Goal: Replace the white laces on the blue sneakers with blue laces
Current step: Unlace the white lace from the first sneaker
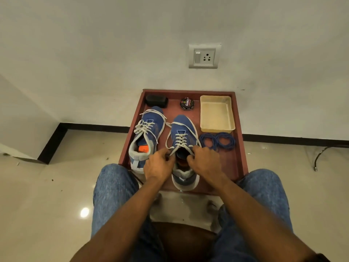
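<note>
Sneakers [164,140] side by side on table [239,167] — tray [217,113] behind coiled laces [217,141], right.

Person, head view: two bare forearms, no sleeves showing. Left hand [158,167] and right hand [205,161] without gloves or rings (none discernible). Legs in blue denim jeans [113,188], mottled weave. Dark band at right forearm's lower edge, unclear.

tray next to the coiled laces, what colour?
Cream tray, beside the blue laces; head view.
</note>
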